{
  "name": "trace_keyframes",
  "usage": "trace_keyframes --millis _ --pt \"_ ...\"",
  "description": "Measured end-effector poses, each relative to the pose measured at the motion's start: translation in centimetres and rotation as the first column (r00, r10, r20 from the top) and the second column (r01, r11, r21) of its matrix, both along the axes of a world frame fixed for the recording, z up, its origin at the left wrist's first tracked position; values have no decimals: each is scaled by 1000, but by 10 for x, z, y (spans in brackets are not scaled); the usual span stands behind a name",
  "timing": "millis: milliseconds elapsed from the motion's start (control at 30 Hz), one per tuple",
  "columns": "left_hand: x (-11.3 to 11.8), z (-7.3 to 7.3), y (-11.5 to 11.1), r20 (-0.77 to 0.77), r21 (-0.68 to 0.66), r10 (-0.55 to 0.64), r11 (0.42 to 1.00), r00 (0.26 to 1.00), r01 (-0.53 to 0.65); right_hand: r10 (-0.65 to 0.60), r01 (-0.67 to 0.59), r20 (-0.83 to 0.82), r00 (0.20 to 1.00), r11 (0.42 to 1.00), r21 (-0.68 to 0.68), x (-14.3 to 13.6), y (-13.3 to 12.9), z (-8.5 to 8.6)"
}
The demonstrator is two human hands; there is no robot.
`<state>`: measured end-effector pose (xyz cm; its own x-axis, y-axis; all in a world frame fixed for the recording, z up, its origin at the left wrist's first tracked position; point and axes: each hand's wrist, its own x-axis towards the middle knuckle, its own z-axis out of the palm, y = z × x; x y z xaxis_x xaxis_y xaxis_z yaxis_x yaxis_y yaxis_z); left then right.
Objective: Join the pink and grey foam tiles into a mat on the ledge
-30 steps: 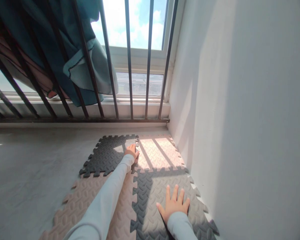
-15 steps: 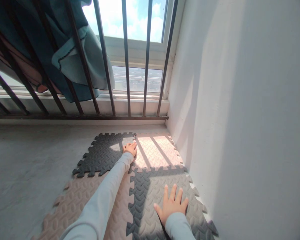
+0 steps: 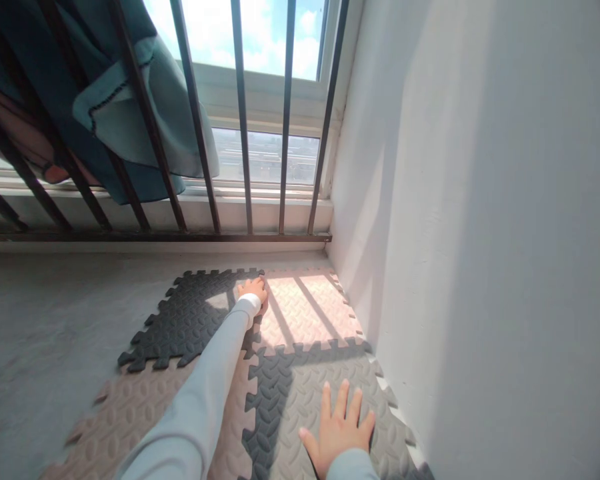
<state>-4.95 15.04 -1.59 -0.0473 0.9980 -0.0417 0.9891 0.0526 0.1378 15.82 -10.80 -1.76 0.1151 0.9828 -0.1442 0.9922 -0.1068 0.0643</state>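
Note:
My left hand (image 3: 253, 289) reaches forward, fingers spread, and rests on the seam between the far dark grey foam mat tile (image 3: 180, 313) and the sunlit pink foam mat tile (image 3: 305, 307). Closer to me, my right hand (image 3: 341, 427) lies flat with its fingers apart on another grey foam mat tile (image 3: 285, 393). A second pink foam mat tile (image 3: 125, 407) lies at the near left, partly covered by my left sleeve. The tiles have toothed edges and meet side by side. Neither hand holds anything.
A white wall (image 3: 430, 233) runs along the right side of the mats. Beyond them stands a dark metal railing (image 3: 155, 237) before a window, with a blue cloth (image 3: 175, 113) hanging behind its bars. Grey concrete floor (image 3: 45, 320) extends to the left.
My left hand has shifted slightly up along the seam, and its fingers lie flatter. My right hand stays spread on the near grey tile. The view has moved a little.

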Motion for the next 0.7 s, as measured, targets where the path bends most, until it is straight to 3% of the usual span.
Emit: trace_keyframes --millis 167,367,500,700 --pt "0 3 3 -63 -20 -41 999 997 40 -9 9 -9 1000 1000 -16 -2 0 4" --pt "-9 -12 -3 3 -64 -66 996 998 66 -19 18 -15 1000 999 -35 -3 0 9" --pt "-8 -13 -2 48 30 10 999 999 -12 -10 10 -22 1000 1000 -25 -3 0 8" --pt "6 0 8 141 95 157 981 977 -171 -24 21 -40 999 998 -55 4 6 -16"
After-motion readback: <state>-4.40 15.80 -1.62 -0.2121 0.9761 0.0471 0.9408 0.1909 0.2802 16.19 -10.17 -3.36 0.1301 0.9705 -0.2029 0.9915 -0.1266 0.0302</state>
